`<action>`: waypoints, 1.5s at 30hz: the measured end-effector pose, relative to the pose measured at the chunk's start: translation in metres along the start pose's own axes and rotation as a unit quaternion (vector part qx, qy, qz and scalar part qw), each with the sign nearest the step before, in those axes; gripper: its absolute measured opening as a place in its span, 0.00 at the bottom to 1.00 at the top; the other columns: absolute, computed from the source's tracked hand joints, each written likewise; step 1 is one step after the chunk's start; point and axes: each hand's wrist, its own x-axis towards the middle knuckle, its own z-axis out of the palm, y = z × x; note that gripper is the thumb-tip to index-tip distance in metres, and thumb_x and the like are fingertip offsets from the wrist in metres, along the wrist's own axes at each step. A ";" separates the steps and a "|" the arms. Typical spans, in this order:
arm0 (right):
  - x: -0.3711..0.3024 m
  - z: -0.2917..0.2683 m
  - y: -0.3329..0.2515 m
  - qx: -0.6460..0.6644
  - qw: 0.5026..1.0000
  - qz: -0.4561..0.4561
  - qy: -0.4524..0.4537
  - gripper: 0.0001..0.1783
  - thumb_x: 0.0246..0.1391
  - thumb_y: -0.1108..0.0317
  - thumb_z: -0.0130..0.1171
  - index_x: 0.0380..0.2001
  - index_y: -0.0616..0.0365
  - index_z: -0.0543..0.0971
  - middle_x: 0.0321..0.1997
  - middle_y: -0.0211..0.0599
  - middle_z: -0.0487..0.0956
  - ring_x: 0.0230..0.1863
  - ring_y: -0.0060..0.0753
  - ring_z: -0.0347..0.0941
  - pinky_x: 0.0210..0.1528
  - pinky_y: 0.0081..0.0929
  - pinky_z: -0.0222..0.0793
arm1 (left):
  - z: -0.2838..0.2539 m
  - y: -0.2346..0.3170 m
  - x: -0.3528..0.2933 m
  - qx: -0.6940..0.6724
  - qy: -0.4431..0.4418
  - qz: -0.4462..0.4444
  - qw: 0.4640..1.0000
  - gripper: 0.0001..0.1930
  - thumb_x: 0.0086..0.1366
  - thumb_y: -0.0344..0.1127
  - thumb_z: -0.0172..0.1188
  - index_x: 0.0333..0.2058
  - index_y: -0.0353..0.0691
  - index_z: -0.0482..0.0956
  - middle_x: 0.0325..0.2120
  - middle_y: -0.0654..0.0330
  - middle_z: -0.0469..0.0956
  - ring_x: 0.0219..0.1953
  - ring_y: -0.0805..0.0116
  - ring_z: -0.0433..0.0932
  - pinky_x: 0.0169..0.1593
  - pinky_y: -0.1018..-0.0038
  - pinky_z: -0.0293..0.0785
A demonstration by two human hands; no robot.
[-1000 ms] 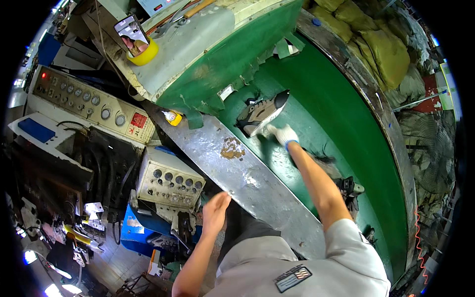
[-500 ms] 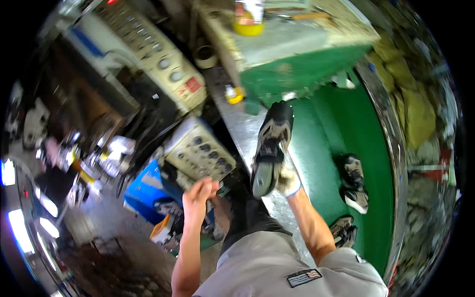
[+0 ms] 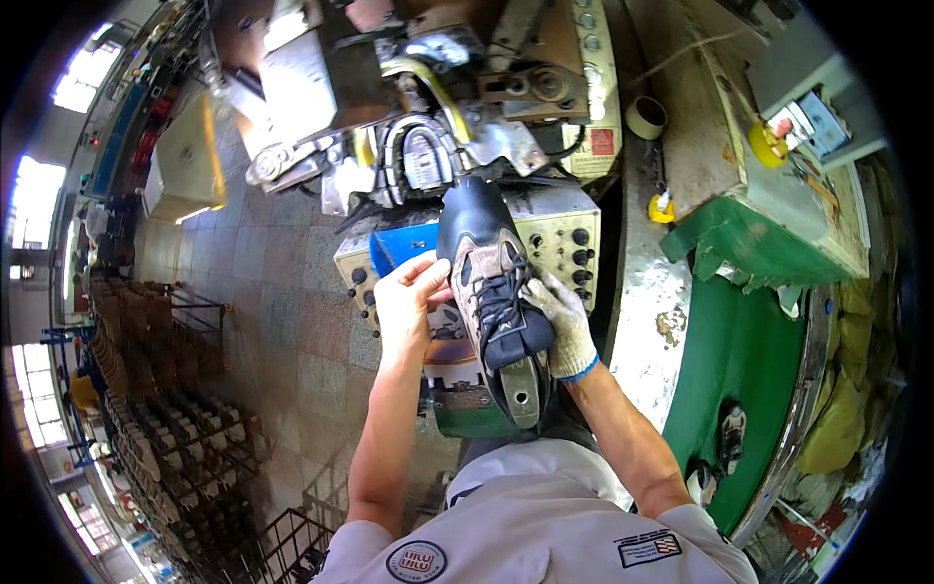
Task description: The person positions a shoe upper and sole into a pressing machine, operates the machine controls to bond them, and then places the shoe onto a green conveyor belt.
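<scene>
A lace-up shoe upper [image 3: 491, 282] in black and grey-brown sits on a shoe last [image 3: 522, 394], whose greenish heel end with a hole points toward me. Its dark toe points away, at the clamp of a machine [image 3: 424, 156]; whether they touch cannot be told. My right hand [image 3: 564, 326], in a white knit glove, grips the upper's right side by the laces. Bare, my left hand [image 3: 413, 297] has its bent thumb and fingers against the left edge near the toe, some fingers hidden beneath.
Under the clamp stands a cream control box [image 3: 559, 229] with black knobs. To the right runs a green conveyor belt [image 3: 700, 380] carrying another shoe [image 3: 732, 436]. A small yellow bottle [image 3: 662, 206] stands on the metal ledge. Racks of shoes [image 3: 185, 433] fill the left.
My view and body have turned left, from the conveyor to the machine. The shoe came along in my right hand, and my left hand has come from apart onto its side.
</scene>
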 end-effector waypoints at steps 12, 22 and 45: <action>0.086 0.064 0.018 0.001 0.997 -0.066 -0.037 0.29 0.65 0.68 0.57 0.66 0.68 0.67 0.59 0.38 0.76 0.56 0.25 0.73 0.61 0.23 0.68 | -0.030 0.021 0.048 -0.166 0.025 0.111 0.979 0.26 0.58 0.14 0.55 0.58 0.23 0.71 0.53 0.44 0.78 0.50 0.57 0.82 0.52 0.72 0.82; 0.115 0.071 0.033 0.005 0.993 -0.116 -0.026 0.27 0.65 0.63 0.60 0.60 0.71 0.73 0.54 0.40 0.80 0.52 0.26 0.75 0.56 0.24 0.70 | -0.014 -0.005 0.054 -0.181 -0.028 -0.047 0.982 0.22 0.75 0.46 0.51 0.53 0.33 0.78 0.42 0.60 0.82 0.42 0.73 0.80 0.48 0.74 0.77; 0.125 0.058 0.059 -0.024 0.986 -0.156 0.045 0.19 0.65 0.55 0.61 0.41 0.62 0.85 0.36 0.27 0.82 0.33 0.16 0.74 0.35 0.19 0.70 | -0.025 -0.069 0.089 -0.071 0.006 0.065 0.995 0.23 0.77 0.48 0.48 0.30 0.33 0.76 0.23 0.69 0.71 0.27 0.79 0.63 0.32 0.76 0.62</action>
